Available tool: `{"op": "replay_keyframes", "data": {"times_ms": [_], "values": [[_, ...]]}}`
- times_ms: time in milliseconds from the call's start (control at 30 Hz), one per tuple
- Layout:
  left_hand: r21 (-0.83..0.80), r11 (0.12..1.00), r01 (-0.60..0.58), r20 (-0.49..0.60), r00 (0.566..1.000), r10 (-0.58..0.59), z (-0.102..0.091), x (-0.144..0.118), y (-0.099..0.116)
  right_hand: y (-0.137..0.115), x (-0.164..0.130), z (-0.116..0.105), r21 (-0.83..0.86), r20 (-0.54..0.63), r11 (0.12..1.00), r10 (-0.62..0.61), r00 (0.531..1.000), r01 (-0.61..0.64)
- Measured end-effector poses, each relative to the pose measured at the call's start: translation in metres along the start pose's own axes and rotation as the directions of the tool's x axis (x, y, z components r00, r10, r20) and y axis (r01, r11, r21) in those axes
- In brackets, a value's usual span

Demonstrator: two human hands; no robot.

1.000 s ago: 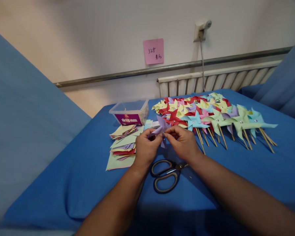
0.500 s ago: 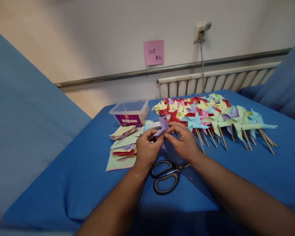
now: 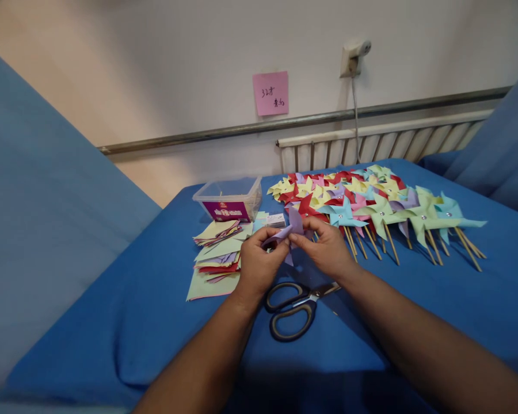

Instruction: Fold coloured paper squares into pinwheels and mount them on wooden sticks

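A purple paper pinwheel (image 3: 295,221), its blades partly folded inward, is held above the table between my two hands. My left hand (image 3: 261,257) pinches its left side, thumb and fingers closed on the paper. From the right, my right hand (image 3: 328,247) is closed on the same paper, with its thumb near the middle. Fingers cover much of the pinwheel's centre. Below the hands lies a pair of black-handled scissors (image 3: 294,310), blades pointing right. Just behind the left hand is a small white box (image 3: 276,220).
Many finished pinwheels (image 3: 382,213) on wooden sticks lie at the back right. Stacks of coloured paper (image 3: 218,264) sit left of my hands. Behind them stands a clear plastic tub (image 3: 228,198) with a purple label. All rest on a blue-covered table (image 3: 176,345).
My right hand has shifted slightly and its fingers have drawn in around the purple paper. One blade now stands more upright, and more of the small box and scissor blades shows.
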State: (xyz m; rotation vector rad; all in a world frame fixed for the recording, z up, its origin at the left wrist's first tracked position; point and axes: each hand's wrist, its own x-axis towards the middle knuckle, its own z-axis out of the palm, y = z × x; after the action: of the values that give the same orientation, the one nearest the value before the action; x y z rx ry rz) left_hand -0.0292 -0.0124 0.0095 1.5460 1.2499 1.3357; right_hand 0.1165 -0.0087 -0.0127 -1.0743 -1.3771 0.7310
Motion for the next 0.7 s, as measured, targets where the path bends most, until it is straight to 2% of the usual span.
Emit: {"op": "replay_keyframes", "data": {"times_ms": [100,400,700], "values": [[-0.022,1.0,0.001,0.017,1.0,-0.001,-0.0008,-0.0001,0.0013,-0.0014,0.0006,-0.0014,0.029,0.011,0.999,0.017,1.0,-0.017],[-0.141,0.985,0.095,0.039,0.995,-0.09,-0.0017,0.0042,-0.0047,-0.0035,-0.0005,-0.0002,0.226,0.114,0.954,0.175,0.978,-0.197],[-0.179,0.975,0.133,0.041,0.991,-0.128,-0.0035,0.0068,-0.0072,-0.0009,-0.0051,0.0047,0.37,0.143,0.873,0.284,0.948,-0.318]]}}
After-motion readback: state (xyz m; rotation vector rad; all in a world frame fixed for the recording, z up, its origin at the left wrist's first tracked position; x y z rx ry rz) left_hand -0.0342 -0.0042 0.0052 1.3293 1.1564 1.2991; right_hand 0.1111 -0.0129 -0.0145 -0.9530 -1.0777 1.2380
